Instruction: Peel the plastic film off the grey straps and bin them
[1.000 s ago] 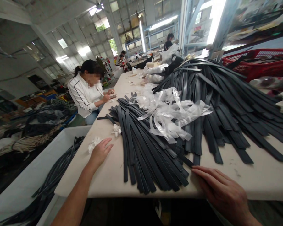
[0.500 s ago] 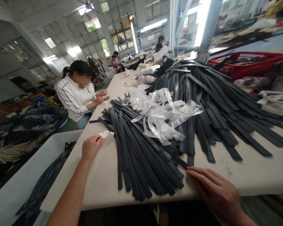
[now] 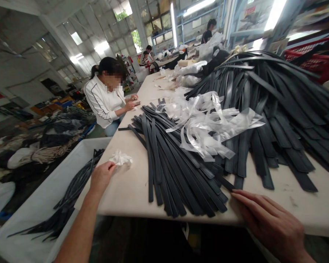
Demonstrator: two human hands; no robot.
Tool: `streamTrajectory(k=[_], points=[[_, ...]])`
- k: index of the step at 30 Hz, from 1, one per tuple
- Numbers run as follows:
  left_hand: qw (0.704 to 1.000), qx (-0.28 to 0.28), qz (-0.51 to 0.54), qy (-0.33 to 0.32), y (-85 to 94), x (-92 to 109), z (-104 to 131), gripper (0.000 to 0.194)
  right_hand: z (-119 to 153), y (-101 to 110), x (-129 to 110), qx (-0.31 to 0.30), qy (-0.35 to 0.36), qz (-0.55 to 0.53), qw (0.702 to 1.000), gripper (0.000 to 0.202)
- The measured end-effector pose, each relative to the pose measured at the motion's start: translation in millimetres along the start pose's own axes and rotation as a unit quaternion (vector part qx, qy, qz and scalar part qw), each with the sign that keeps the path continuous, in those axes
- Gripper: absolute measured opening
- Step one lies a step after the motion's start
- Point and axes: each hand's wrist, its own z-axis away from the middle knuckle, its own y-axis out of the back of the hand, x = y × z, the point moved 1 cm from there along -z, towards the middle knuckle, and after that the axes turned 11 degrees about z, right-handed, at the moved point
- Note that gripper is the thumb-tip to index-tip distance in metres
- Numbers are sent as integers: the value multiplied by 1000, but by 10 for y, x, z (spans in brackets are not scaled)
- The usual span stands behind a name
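Note:
My left hand [image 3: 101, 178] is closed in a pinch on a crumpled white cloth or tissue [image 3: 121, 159], held low over the left part of the table. My right hand [image 3: 271, 221] has its thumb and fingers pressed together at the end of a black strap [image 3: 225, 183], which sticks out from the right side of a fanned heap. That heap of flat black straps [image 3: 178, 171] lies between my hands. Strips of clear plastic film [image 3: 208, 126] are piled on top of it.
A larger mound of black straps [image 3: 263, 95] covers the right of the cream table [image 3: 120, 204]. Left of the table stands a white bin [image 3: 41, 193] with thin black strips. Across the left edge sits a person in white [image 3: 105, 95]. A red basket [image 3: 315, 60] is at back right.
The view has swung left, so the table sits further right in it. My left hand has drawn the white cloth leftward from the straps; my right hand stays at the strap's end.

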Motion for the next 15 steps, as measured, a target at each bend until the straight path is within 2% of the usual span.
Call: streamTrajectory(k=[2, 5, 7, 11, 14, 15], points=[[1000, -7, 2, 5, 15, -12, 41, 35, 4, -3, 2, -2, 3, -3, 1000, 20], [1000, 11, -3, 23, 39, -20, 60, 48, 22, -22, 13, -7, -3, -2, 1000, 20], [1000, -2, -1, 20, -2, -2, 76, 55, 30, -32, 18, -9, -8, -1, 1000, 20], [998, -51, -18, 38, -275, -15, 255, 65, 22, -8, 2, -3, -11, 4, 1000, 19], [995, -40, -29, 83, -549, -223, 435, 73, -3, 29, -26, 1, -11, 0, 1000, 19], [996, -46, -21, 77, -634, -322, 470, 73, -13, 40, -35, 0, -11, -2, 1000, 20]])
